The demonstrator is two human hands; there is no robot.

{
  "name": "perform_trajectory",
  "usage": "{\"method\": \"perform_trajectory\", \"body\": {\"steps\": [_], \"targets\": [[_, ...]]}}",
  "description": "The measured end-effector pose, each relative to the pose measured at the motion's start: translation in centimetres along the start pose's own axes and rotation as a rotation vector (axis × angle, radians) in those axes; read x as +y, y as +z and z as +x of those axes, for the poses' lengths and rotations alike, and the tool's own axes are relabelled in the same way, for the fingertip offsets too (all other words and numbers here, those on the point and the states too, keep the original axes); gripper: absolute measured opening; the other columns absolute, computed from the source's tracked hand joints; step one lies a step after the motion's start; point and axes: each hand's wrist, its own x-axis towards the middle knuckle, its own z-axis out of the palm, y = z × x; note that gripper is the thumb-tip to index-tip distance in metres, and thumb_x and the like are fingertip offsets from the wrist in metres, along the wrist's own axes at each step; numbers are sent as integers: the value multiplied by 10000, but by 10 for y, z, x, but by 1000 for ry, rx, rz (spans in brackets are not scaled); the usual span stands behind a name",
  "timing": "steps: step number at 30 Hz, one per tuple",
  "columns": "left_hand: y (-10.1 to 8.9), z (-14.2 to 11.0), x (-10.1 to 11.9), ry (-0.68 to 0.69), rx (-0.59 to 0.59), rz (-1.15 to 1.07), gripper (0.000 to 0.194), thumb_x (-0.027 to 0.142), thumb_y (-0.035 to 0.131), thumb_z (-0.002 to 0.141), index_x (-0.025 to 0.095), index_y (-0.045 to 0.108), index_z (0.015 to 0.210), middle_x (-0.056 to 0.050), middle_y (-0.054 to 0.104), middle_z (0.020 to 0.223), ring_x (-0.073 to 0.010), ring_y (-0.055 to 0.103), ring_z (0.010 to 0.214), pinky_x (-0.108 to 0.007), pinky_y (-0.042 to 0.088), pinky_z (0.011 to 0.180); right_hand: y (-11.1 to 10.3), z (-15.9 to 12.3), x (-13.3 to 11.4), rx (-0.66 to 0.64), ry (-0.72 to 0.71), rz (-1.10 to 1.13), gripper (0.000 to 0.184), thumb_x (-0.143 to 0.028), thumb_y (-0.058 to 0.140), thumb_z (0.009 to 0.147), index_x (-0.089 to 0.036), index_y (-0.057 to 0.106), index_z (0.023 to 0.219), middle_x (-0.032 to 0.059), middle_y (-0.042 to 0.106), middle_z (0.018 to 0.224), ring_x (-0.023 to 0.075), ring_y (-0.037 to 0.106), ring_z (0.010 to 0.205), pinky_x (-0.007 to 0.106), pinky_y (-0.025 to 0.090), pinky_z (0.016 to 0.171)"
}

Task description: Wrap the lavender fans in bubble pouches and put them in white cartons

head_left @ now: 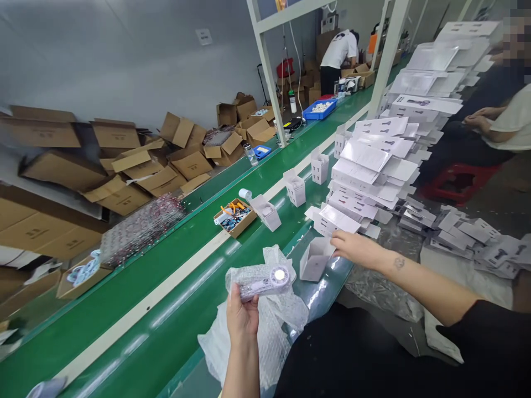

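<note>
My left hand (243, 312) grips a handheld fan (260, 282) in a clear bubble-wrap bag, its round head with a white centre pointing right. My right hand (348, 249) has its fingers closed at the upper right edge of an open white box (314, 262), which stands on the near side of the green work surface. Part of that grip is hidden by the hand. Beneath the fan lies a heap of bubble-wrap bags (265, 331). Just beyond my right hand rises a tall, leaning stack of flat white cartons (360, 182).
Several open white boxes, one here (295, 189), stand along the green conveyor belt (166, 282). A small cardboard tray (240, 224) of tools and parts sits beyond them. Brown cartons (124, 193) line the wall. One person (338, 55) bends at the far end; another sits at right.
</note>
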Motion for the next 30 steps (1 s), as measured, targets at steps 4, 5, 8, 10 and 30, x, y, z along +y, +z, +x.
{"method": "perform_trajectory", "body": {"steps": [4, 5, 8, 10, 30], "targets": [[5, -6, -7, 11, -74, 10, 188, 271, 717, 725, 187, 633, 871, -4, 672, 825, -127, 635, 672, -203, 519, 506, 43, 15, -4, -169, -146, 49, 158, -257, 734, 699, -218, 614, 794, 94, 608, 1125, 275, 535, 1086, 454, 402, 997], [9, -8, -9, 11, -106, 24, 235, 270, 746, 692, 187, 632, 880, -6, 671, 836, -131, 636, 689, -216, 529, 532, 49, 17, -4, -187, -164, 57, 118, -237, 703, 728, -221, 616, 807, 91, 597, 1172, 273, 519, 1131, 463, 383, 1020], [28, -13, -19, -1, -214, 72, 394, 292, 812, 599, 193, 633, 936, -12, 669, 888, -139, 638, 743, -243, 541, 609, 53, 20, -4, -210, -217, 98, 72, -177, 614, 784, -231, 628, 828, 53, 511, 1343, 257, 477, 1229, 446, 372, 1049], [42, -15, -27, -20, -265, 105, 445, 300, 825, 572, 192, 629, 957, -16, 665, 910, -144, 639, 770, -259, 539, 650, 50, 19, -2, -210, -242, 135, 80, -183, 597, 796, -230, 639, 845, 33, 403, 1445, 256, 467, 1256, 423, 396, 1039], [95, -70, -52, 896, -749, 2012, 348, 482, 414, 900, 168, 519, 1009, -89, 601, 863, -225, 635, 632, -290, 420, 517, 131, -7, 0, 125, -145, 353, 713, -193, 612, 732, -217, 286, 1366, 138, 330, 1422, 285, 353, 1319, 465, 346, 1074]]}}
